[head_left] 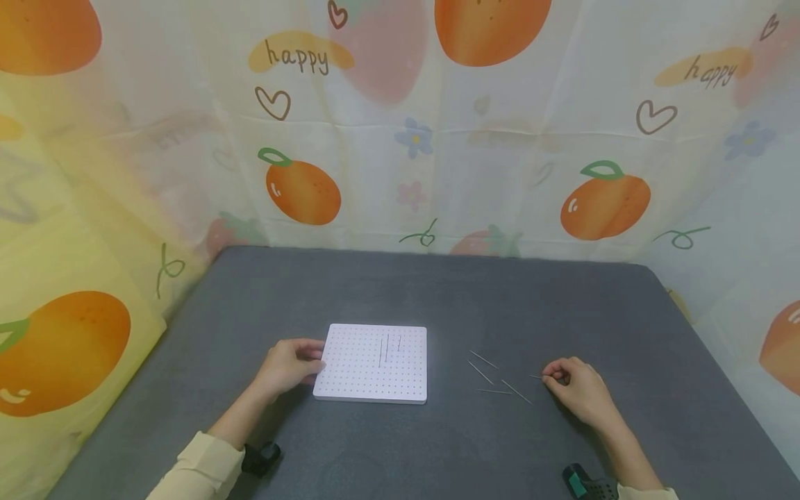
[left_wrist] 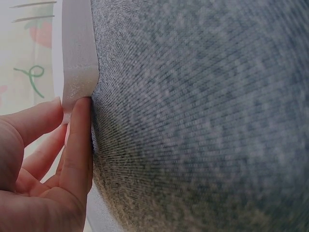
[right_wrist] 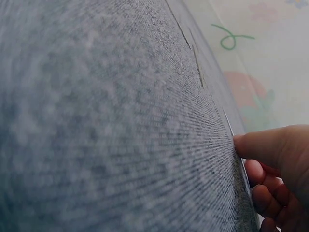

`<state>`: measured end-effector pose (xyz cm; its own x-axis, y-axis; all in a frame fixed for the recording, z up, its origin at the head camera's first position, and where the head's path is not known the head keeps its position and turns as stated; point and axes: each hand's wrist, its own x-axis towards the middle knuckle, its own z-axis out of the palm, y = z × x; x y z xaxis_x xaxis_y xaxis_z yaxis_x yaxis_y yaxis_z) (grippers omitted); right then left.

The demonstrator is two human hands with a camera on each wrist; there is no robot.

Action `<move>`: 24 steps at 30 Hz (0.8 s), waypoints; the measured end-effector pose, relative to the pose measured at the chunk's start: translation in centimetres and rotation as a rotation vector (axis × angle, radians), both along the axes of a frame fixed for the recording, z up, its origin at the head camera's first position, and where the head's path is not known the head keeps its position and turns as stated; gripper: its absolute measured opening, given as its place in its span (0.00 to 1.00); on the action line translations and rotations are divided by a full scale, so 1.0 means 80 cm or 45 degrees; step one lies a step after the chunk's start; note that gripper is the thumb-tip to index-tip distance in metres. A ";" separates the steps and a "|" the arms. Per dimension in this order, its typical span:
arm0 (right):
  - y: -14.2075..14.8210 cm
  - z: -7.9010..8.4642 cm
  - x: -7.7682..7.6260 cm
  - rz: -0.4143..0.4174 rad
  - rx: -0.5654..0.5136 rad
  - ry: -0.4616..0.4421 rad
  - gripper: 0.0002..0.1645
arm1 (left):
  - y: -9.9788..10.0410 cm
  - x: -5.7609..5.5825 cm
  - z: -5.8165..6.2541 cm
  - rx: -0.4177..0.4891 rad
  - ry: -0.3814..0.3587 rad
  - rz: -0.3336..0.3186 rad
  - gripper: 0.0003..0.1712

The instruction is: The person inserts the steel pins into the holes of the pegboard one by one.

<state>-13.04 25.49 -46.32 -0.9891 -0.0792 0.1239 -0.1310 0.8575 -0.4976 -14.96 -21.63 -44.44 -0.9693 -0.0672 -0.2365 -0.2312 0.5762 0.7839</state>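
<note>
A white board (head_left: 350, 375) with a grid of small holes lies on the dark grey table; several thin dark pins show on its upper right part. My left hand (head_left: 289, 367) grips the board's left edge, thumb on one side and fingers on the other; the left wrist view shows the board's white side wall (left_wrist: 79, 48) between them. To the right of the board, my right hand (head_left: 580, 389) is low over the table and pinches a thin metal pin (head_left: 535, 376), whose free end points left. The right wrist view shows this pin (right_wrist: 228, 120) close to the cloth.
Several loose thin pins (head_left: 516, 392) are scattered on the table (head_left: 400, 451) between the board and my right hand. A curtain (head_left: 375, 180) printed with oranges hangs behind the table's far edge. Dark devices are strapped on both wrists.
</note>
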 end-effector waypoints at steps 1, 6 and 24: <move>0.000 0.000 0.000 -0.001 0.002 -0.002 0.03 | 0.000 0.000 0.000 0.004 0.001 -0.001 0.21; 0.001 0.001 0.001 -0.002 0.008 -0.004 0.06 | 0.000 0.000 0.000 0.006 0.003 -0.002 0.22; 0.002 0.000 -0.001 -0.027 -0.017 -0.039 0.04 | -0.001 0.001 0.003 0.012 0.017 -0.027 0.21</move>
<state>-13.12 25.66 -46.36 -0.9939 -0.0569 0.0944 -0.0975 0.8533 -0.5123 -14.84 -21.69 -44.24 -0.9736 -0.0444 -0.2241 -0.2085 0.5736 0.7921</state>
